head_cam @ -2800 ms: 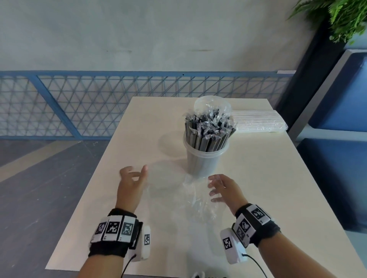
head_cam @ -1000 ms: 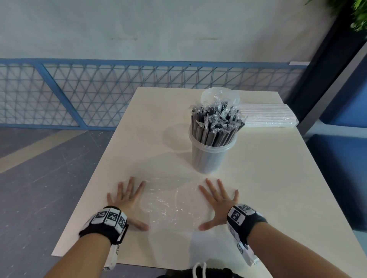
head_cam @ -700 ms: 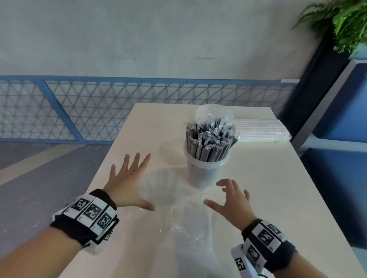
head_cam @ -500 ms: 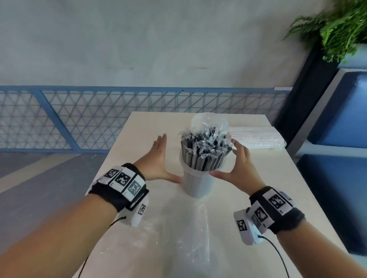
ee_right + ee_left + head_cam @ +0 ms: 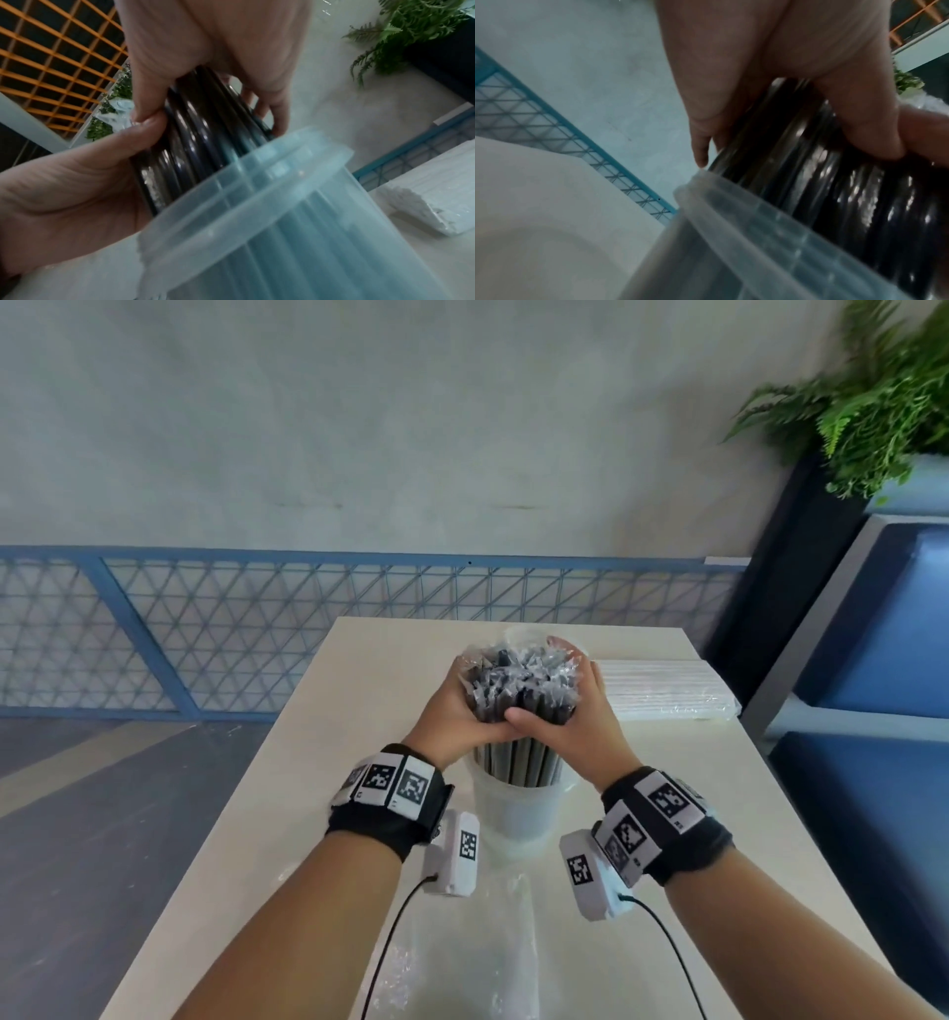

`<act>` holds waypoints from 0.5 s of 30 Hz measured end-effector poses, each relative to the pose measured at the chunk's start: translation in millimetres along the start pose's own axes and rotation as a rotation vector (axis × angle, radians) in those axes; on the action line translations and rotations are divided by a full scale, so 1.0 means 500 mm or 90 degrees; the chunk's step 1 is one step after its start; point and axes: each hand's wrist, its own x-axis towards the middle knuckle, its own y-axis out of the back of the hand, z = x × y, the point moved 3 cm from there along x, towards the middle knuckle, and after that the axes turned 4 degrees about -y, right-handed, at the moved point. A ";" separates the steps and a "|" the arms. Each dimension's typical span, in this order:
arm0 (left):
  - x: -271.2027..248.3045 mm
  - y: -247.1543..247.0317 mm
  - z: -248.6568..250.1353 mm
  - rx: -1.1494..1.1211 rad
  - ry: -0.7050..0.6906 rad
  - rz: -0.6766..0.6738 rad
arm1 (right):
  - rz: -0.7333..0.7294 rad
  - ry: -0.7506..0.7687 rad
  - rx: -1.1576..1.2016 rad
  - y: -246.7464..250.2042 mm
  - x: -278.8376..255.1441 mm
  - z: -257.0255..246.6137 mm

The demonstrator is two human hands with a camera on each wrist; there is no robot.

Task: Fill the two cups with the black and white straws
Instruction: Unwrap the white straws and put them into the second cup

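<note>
Both hands, left hand (image 5: 452,711) and right hand (image 5: 575,719), have fingers (image 5: 270,105) clamped around the black straws (image 5: 518,680) standing in the cup (image 5: 516,806) on a pale tabletop (image 5: 318,793) (white straws (image 5: 662,690) lie right of them); blue railing (image 5: 215,629), grey wall (image 5: 359,428), a fern (image 5: 873,403).

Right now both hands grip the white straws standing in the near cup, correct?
Not quite: the straws both hands grip are the black straws, as the head view shows. Left hand and right hand wrap them above the near cup. The white straws lie packed on the table.
</note>
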 end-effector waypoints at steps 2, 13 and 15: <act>-0.002 0.001 0.009 0.048 -0.008 0.007 | 0.018 0.023 -0.029 0.001 0.000 0.000; -0.015 -0.022 0.032 0.460 -0.126 -0.121 | -0.052 0.037 -0.181 -0.024 0.001 0.000; -0.014 -0.014 0.043 0.496 -0.106 -0.151 | -0.048 0.042 -0.177 -0.016 0.001 -0.007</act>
